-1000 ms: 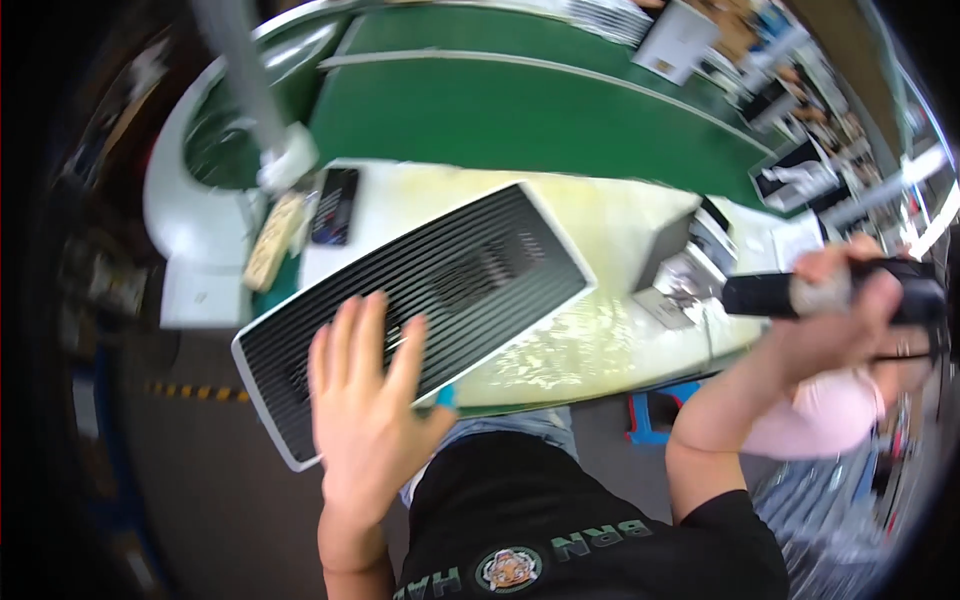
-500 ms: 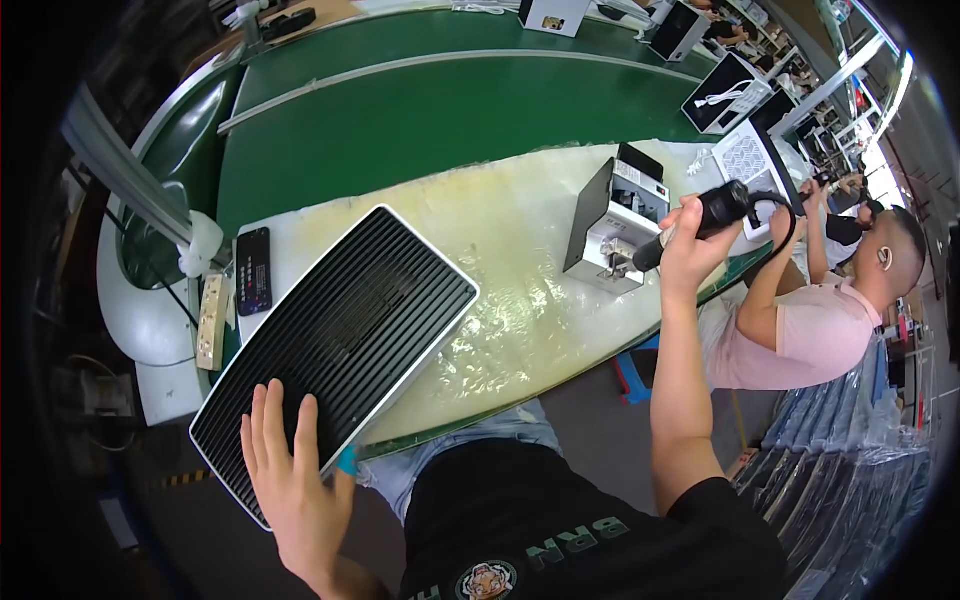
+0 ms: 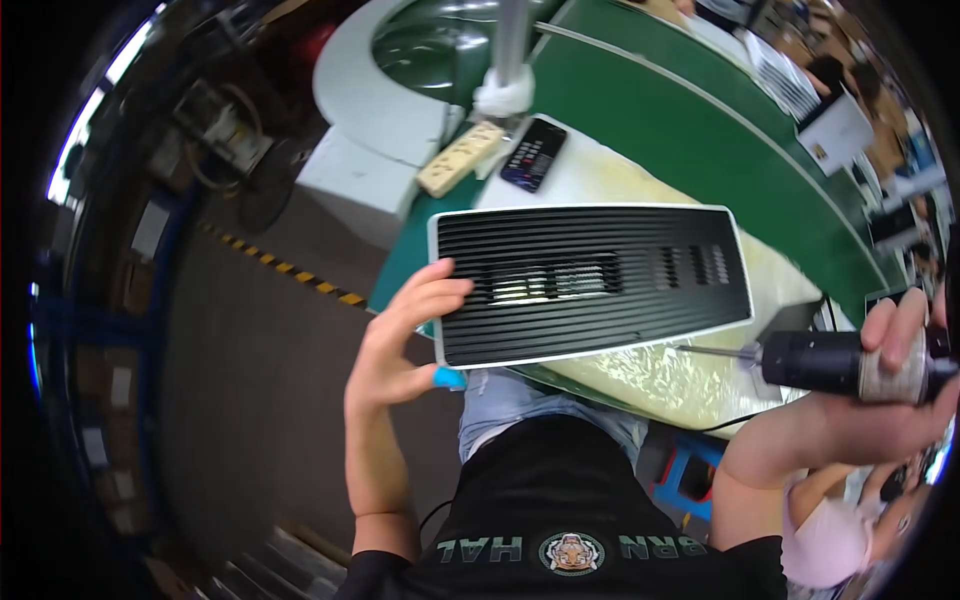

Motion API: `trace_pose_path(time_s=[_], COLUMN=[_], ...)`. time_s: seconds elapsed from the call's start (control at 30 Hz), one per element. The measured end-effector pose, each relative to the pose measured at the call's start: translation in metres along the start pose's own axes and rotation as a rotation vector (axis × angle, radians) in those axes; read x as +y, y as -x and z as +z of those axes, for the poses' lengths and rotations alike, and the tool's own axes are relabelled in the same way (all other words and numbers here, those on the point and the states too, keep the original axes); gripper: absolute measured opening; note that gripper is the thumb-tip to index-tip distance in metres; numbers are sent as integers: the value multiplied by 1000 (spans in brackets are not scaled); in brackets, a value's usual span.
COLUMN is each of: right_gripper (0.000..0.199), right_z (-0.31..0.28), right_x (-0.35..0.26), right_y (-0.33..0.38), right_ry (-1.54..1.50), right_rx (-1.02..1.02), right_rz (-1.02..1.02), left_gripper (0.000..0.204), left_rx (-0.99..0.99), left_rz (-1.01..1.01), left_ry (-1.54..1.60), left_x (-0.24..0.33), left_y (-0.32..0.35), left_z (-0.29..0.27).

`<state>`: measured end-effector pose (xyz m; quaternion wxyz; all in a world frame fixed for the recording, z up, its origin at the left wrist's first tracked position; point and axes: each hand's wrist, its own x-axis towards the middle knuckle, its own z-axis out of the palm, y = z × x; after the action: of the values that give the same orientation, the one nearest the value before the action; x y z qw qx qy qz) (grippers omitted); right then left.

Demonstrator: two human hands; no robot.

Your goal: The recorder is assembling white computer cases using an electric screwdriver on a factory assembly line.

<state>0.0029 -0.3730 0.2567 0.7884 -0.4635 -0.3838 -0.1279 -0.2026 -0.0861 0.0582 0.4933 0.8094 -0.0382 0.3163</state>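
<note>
A black ribbed panel with a white rim [image 3: 600, 280] lies flat on the pale work surface [image 3: 690, 365]. My left hand [image 3: 405, 335] grips its near left corner, fingers over the top edge. My right hand [image 3: 895, 375] is closed around a black electric screwdriver [image 3: 820, 362] at the far right. The screwdriver's thin bit points left and its tip lies by the panel's lower right edge.
A black phone [image 3: 533, 153] and a cream power strip [image 3: 460, 158] lie beyond the panel. A green conveyor belt [image 3: 700, 130] runs behind. A white post base [image 3: 505, 95] stands near a white curved housing [image 3: 390, 110]. A co-worker in pink [image 3: 830, 540] sits at the lower right.
My view has swung left. My right hand brought the screwdriver from the box at the right over to the panel's edge. My left hand moved from flat on the panel to gripping its corner.
</note>
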Motion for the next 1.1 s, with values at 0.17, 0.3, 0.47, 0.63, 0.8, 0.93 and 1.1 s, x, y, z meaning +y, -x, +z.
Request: trace_pose_path(time_s=[0.17, 0.3, 0.47, 0.63, 0.8, 0.93, 1.1], right_gripper=[62, 65, 69, 73, 79, 83, 87], right_z=[47, 140, 192, 195, 204, 202, 198], right_x=[-20, 6, 26, 28, 38, 43, 60], right_y=[-12, 8, 26, 49, 64, 73, 67], right_ry=[-585, -521, -435, -375, -316, -286, -296], right_rx=[-463, -520, -575, -623, -650, -650, -679], right_rz=[812, 766, 690, 629, 540, 471, 387], left_gripper=[61, 60, 62, 60, 63, 64, 62], left_rx=[76, 93, 82, 147, 174, 175, 89], left_rz=[64, 99, 99, 104, 94, 93, 19], left_ry=[61, 63, 73, 95, 34, 10, 49], left_x=[-5, -5, -8, -8, -4, -1, 3], left_y=[13, 9, 6, 14, 13, 17, 19], left_z=[6, 8, 7, 9, 8, 6, 8])
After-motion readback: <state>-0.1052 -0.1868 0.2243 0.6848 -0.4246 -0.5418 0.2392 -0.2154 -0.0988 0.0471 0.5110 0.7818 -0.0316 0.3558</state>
